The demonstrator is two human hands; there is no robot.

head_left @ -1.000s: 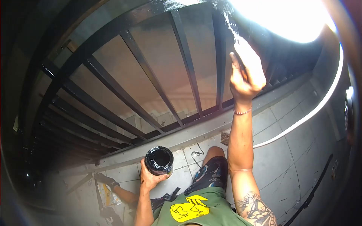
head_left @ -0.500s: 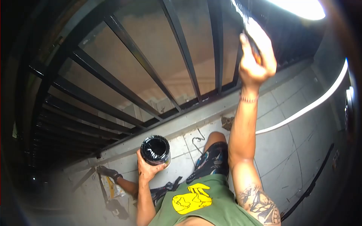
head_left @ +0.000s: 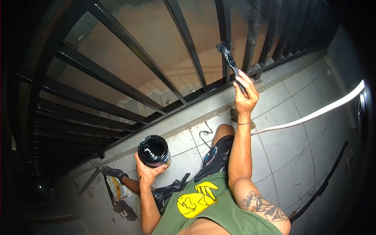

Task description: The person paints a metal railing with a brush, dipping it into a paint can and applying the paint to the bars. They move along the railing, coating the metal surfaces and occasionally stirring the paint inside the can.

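Observation:
My left hand [head_left: 148, 171] is wrapped round an upright paint can [head_left: 167, 161] low in front of me. Glossy black paint coats its rim and inside. In my right hand [head_left: 246, 94] is a paintbrush [head_left: 231, 58], gripped by the handle with its bristles pointing up and away from me. Black paint with light shiny streaks covers the bristles. The brush head overlaps an upright bar [head_left: 224, 27] of the dark metal railing in this view.
The railing's bars [head_left: 129, 41] stand on a low ledge [head_left: 184, 113] ahead. A white hose-like strip [head_left: 313, 117] runs over the tiled floor [head_left: 290, 152] at right. A long black strip [head_left: 323, 184] lies farther right. Near my foot lies a plastic bag [head_left: 119, 188].
My right hand has come down and left with the paintbrush, away from the bright light at the top. My left hand has shifted slightly left and up with the paint can.

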